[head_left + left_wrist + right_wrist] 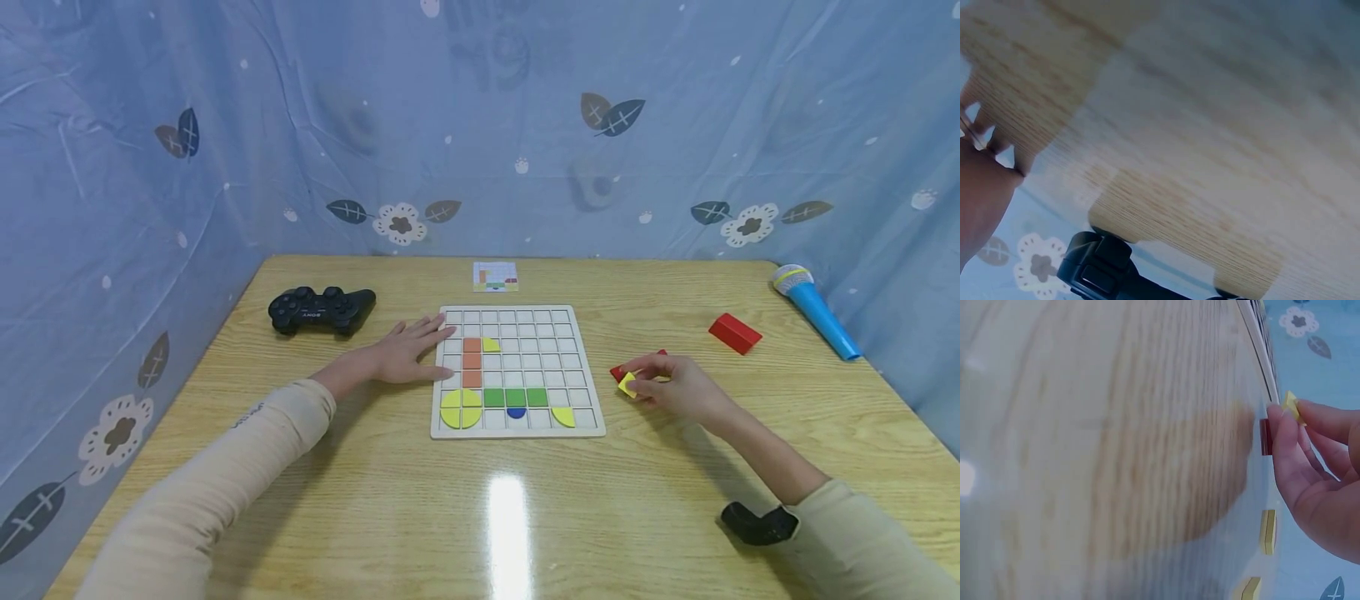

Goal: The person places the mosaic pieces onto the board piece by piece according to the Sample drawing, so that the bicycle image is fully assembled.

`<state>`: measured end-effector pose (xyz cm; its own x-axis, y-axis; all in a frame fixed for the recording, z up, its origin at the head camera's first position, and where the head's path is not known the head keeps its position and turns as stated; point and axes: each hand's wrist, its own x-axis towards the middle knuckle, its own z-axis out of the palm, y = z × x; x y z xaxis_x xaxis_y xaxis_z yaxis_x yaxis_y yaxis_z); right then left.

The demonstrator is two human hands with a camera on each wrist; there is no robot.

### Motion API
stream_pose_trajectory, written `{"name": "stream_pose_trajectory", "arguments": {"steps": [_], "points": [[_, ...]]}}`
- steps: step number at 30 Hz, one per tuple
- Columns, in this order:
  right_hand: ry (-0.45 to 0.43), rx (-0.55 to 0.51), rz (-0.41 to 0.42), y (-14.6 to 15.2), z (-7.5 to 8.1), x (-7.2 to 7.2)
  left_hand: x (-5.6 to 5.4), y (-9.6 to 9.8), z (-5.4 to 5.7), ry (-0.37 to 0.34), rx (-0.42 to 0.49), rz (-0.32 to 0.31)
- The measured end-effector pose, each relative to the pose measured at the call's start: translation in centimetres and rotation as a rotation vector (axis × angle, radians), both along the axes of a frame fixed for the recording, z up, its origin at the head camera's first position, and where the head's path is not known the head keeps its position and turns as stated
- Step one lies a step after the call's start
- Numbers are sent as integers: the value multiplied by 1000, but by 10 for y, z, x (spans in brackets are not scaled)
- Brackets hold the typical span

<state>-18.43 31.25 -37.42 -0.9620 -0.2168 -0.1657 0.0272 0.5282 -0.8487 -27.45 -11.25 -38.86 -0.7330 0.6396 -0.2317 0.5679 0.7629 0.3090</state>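
A white grid board (517,429) lies mid-table, bearing three orange squares (472,360), three green squares (515,397), a blue half-disc (516,412) and several yellow quarter-round pieces (471,417). At the board's left edge rests my left hand (408,350), fingers spread and extended over the rim. To the right of the board, my right hand (678,387) pinches a small yellow piece (628,384) between thumb and fingertips, close over the table. Red pieces (617,372) lie just behind those fingers, partly hidden by the hand.
A small pattern card (495,277) lies behind the board. Left of it stands a black game controller (321,310). On the right are a red block (735,333) and a blue toy microphone (817,312). Two yellowish pieces (1268,531) show in the right wrist view.
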Motion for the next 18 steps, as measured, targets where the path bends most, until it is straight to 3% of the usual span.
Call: {"name": "stream_pose_trajectory", "arguments": {"steps": [5,12,18], "points": [[-71,-63,6,-5,-1,2,-1,0,-1,4,-1,-1],[-134,-18,6,-19,-1,5,-1,0,-1,7,-2,4],[-167,-46,31,-30,-1,8,-1,0,-1,2,4,7]]}}
